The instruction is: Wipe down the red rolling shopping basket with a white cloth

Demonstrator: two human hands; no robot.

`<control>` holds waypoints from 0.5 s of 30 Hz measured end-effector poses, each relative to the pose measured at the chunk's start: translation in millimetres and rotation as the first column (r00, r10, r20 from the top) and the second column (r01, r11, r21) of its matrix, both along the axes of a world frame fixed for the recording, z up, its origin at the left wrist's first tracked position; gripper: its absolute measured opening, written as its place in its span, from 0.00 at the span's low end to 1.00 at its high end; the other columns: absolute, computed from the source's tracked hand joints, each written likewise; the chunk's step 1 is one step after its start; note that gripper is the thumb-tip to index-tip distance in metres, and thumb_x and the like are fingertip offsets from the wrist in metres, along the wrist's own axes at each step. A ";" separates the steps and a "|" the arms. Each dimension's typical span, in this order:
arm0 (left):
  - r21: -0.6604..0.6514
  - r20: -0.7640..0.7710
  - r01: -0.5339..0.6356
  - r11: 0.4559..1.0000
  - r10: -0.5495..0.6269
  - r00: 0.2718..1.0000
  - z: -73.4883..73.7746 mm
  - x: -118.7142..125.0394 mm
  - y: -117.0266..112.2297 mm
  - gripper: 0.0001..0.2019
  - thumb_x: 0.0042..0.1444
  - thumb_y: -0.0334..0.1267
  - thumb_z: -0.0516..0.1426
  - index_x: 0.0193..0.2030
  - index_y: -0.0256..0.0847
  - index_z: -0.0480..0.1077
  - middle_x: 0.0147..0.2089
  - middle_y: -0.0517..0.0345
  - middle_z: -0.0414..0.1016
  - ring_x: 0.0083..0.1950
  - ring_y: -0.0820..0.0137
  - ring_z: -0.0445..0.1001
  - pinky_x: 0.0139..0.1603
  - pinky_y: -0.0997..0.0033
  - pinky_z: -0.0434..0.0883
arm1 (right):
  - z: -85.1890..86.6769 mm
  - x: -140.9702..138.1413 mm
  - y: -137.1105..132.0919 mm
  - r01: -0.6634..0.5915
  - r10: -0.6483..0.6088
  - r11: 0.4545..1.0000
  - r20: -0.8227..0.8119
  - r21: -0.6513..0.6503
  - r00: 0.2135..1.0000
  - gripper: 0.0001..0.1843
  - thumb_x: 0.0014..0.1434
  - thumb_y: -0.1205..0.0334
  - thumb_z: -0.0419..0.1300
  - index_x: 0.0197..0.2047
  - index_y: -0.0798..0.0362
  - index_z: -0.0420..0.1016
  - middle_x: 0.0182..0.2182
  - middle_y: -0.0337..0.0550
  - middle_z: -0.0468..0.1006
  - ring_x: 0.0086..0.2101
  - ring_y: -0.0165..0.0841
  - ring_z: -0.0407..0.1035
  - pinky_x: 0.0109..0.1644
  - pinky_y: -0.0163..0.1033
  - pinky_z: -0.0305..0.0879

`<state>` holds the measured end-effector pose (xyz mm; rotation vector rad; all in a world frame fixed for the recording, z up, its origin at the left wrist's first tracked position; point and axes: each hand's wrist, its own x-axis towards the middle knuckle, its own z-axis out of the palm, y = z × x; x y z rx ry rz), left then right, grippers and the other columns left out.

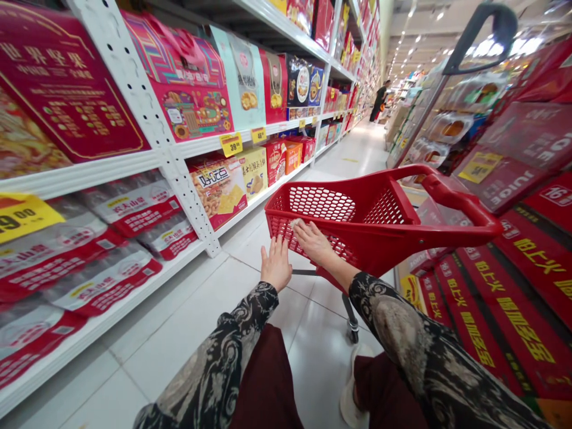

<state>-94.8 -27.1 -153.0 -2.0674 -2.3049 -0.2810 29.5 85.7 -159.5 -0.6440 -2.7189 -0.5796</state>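
Observation:
A red plastic shopping cart (pixel 379 244) with a meshed basket stands in front of me, its handle towards the right. My right hand (pixel 313 241) reaches to the near side of the basket, fingers stretched out over the mesh. At those fingertips shows a small whitish patch that I cannot make out. Just left of it, my left hand (pixel 276 264) is raised beside the basket with its fingers spread and nothing in it. Whether the left fingertips touch the cart I cannot tell.
White shelving (pixel 167 143) with boxed snacks and wrapped bottle packs runs along the left. Red drink cartons (pixel 496 316) are stacked close on the right, near a grey-handled frame (pixel 447 71). A tiled aisle (pixel 357 146) leads ahead to a distant person (pixel 379 102).

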 end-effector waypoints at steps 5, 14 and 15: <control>-0.012 0.002 -0.027 1.000 0.027 1.000 -4.3 -15.3 1.6 0.34 0.51 0.36 0.51 0.65 0.33 0.46 0.70 0.45 0.41 0.69 0.57 0.40 0.64 0.44 0.46 | -15.3 -5.9 -1.6 -0.053 0.053 0.999 0.069 -0.008 0.996 0.20 0.60 0.71 0.48 0.54 0.61 0.66 0.56 0.54 0.66 0.58 0.43 0.55 0.62 0.53 0.51; 0.009 -0.019 -0.057 0.998 0.057 0.998 0.8 -34.6 17.6 0.34 0.50 0.34 0.51 0.65 0.33 0.46 0.70 0.46 0.41 0.69 0.57 0.40 0.65 0.44 0.45 | 22.8 -59.9 20.9 -0.053 0.057 0.996 -0.074 0.067 0.996 0.23 0.62 0.69 0.44 0.61 0.61 0.58 0.62 0.52 0.55 0.62 0.45 0.44 0.63 0.57 0.44; 0.009 -0.021 -0.058 0.998 0.058 0.998 0.1 -36.9 17.7 0.34 0.50 0.34 0.51 0.65 0.33 0.46 0.70 0.46 0.41 0.69 0.57 0.41 0.65 0.44 0.45 | 18.7 -61.8 22.3 -0.056 0.059 0.997 -0.062 0.061 0.996 0.23 0.62 0.69 0.44 0.60 0.62 0.59 0.61 0.53 0.57 0.62 0.45 0.45 0.63 0.57 0.45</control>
